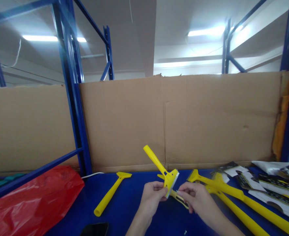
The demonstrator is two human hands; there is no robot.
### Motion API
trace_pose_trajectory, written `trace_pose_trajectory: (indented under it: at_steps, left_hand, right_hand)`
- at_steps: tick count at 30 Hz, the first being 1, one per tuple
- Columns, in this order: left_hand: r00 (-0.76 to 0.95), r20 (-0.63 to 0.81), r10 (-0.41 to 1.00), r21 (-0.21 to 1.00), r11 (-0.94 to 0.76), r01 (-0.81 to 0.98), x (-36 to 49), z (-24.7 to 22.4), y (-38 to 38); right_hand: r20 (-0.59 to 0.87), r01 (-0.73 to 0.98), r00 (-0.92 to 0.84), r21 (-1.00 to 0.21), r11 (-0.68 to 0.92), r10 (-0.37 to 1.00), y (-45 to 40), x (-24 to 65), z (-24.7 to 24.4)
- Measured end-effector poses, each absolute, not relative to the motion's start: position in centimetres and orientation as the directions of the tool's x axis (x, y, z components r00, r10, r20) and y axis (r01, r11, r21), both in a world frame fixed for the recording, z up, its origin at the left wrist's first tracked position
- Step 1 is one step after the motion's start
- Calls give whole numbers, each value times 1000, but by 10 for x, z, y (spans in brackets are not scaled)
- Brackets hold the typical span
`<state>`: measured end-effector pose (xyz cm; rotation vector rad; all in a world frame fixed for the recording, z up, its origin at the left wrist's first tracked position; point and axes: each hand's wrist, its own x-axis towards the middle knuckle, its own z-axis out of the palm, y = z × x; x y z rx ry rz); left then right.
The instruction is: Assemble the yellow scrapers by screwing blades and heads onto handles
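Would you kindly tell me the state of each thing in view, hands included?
Left hand: closed on the tilted scraper.
Tilted scraper: held, handle pointing up and left.
Right hand: fingers curled; whether it grips anything is unclear.
Left scraper: lying on the blue surface.
Right scrapers: overlapping.
Packages: lying overlapped.
Red bag: wrinkled.
Dark flat object: partly out of frame.
Cardboard: standing upright.
Ceiling lights: lit.
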<state>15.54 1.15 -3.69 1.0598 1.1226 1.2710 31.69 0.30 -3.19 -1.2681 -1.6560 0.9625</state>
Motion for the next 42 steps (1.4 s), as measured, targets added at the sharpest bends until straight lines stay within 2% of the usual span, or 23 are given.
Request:
trace_pose_trajectory:
  at_steps: [10,23,29,35,42]
  left_hand:
    - [97,136,986,990,-131,-52,171,-44,7]
    - [112,211,971,967,-224,118,172,-50,8]
    - [113,215,970,969,-226,98,171,-47,7]
    - [115,156,981,988,-155,-15,173,-44,6]
    - [98,188,977,981,-192,32,174,-39,4]
  right_hand:
    - [205,350,-147,-904,244,968,1,314,-41]
    - [185,381,-100,-900,209,978,9,316,-52]
    - [176,442,-43,-880,177,983,5,316,-44]
    - [100,401,8,-912,88,995,3,312,-38]
    - [75,397,11,-915,64,997,4,313,-37]
